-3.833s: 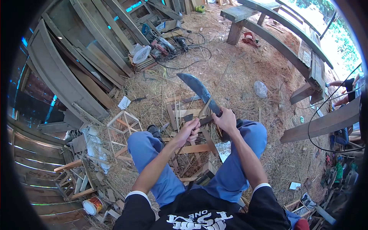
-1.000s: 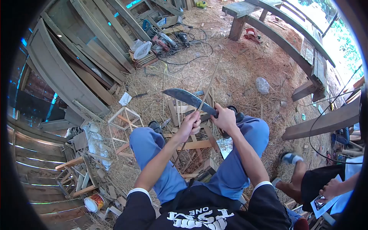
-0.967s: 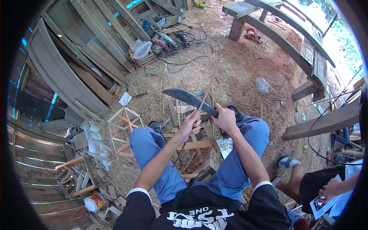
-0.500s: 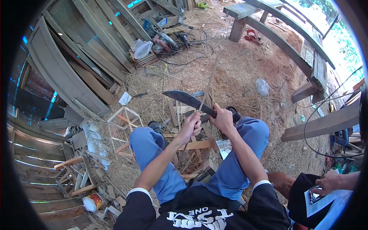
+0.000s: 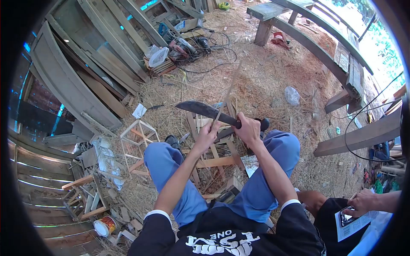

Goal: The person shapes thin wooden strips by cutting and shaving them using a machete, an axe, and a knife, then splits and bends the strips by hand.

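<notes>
A broad curved knife (image 5: 200,109) has its dark handle in my right hand (image 5: 248,129), fingers wrapped round it. Its blade points left, over the floor between my knees. My left hand (image 5: 207,135) is closed round a thin wooden strip (image 5: 229,87), which slants up and to the right away from me. The blade crosses the strip just above my left fingers; whether they touch is hard to tell. Below both hands lie wooden pieces (image 5: 215,162) on the straw-strewn floor.
A small wooden frame (image 5: 139,133) stands left of my knees. Power tools with cables (image 5: 183,49) lie farther off. Curved planks rest on a bench (image 5: 265,13) at upper right. Another person's hand (image 5: 363,202) holds a phone and paper at lower right. A paint can (image 5: 103,226) sits lower left.
The knife and both my hands have shifted slightly left, and the strip has swung more upright. The other person has come close at lower right, after walking in with phone and paper.
</notes>
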`<control>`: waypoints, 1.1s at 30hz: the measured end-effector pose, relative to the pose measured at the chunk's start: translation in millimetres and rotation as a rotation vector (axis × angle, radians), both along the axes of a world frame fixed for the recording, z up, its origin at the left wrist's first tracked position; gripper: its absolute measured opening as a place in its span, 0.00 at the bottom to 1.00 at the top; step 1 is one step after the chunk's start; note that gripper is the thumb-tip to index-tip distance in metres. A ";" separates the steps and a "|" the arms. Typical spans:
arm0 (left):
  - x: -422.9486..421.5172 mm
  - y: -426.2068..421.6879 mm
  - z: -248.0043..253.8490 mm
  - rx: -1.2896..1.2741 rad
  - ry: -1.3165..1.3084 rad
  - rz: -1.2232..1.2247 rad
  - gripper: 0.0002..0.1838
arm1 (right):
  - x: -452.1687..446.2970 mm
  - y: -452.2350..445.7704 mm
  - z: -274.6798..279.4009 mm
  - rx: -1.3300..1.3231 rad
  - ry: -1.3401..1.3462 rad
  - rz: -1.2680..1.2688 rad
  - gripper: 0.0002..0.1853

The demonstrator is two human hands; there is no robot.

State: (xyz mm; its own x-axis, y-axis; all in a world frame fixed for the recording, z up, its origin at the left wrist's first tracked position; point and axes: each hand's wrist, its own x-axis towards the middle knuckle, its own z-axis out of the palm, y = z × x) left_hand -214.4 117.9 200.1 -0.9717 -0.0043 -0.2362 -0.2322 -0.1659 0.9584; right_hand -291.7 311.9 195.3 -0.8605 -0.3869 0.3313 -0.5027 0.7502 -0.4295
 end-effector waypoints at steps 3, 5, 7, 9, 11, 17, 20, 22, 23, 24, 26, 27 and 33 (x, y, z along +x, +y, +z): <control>1.8 0.9 -0.7 -0.163 0.051 0.021 0.21 | 3.1 2.9 -2.0 0.009 -0.039 0.021 0.15; 2.4 1.3 1.4 -0.191 0.042 0.014 0.22 | 3.9 5.7 -3.3 0.018 -0.062 0.036 0.15; 3.6 0.6 0.5 -0.148 0.002 -0.005 0.22 | 5.9 8.0 1.6 0.038 -0.090 0.052 0.14; 4.2 0.2 1.4 -0.224 0.013 -0.011 0.23 | 8.0 7.9 4.7 0.048 -0.114 0.048 0.14; 4.1 1.6 3.4 -0.298 0.031 -0.009 0.23 | 8.4 9.4 8.2 0.073 -0.145 0.049 0.14; 10.3 7.0 29.7 -0.485 0.119 0.012 0.21 | 10.8 10.4 13.7 0.102 -0.217 0.079 0.16; 11.8 5.2 25.4 -0.530 0.141 0.012 0.21 | 11.5 10.1 12.6 0.105 -0.248 0.091 0.15; 11.3 3.7 21.5 -0.538 0.142 0.007 0.21 | 11.5 10.8 12.3 0.098 -0.276 0.103 0.15; 11.2 2.9 19.7 -0.552 0.139 0.011 0.22 | 11.6 11.0 10.6 0.099 -0.276 0.103 0.15; 11.1 2.0 18.8 -0.567 0.136 0.015 0.22 | 11.6 10.4 9.2 0.099 -0.276 0.104 0.15; 9.7 0.9 15.8 -0.574 0.151 0.012 0.21 | 11.7 10.9 7.2 0.098 -0.266 0.092 0.15; 8.0 0.0 13.3 -0.566 0.170 0.003 0.20 | 13.1 11.3 8.9 0.095 -0.257 0.077 0.15; 7.7 -2.7 5.6 0.146 -0.015 -0.154 0.15 | 10.1 18.5 3.9 0.061 -0.198 0.009 0.15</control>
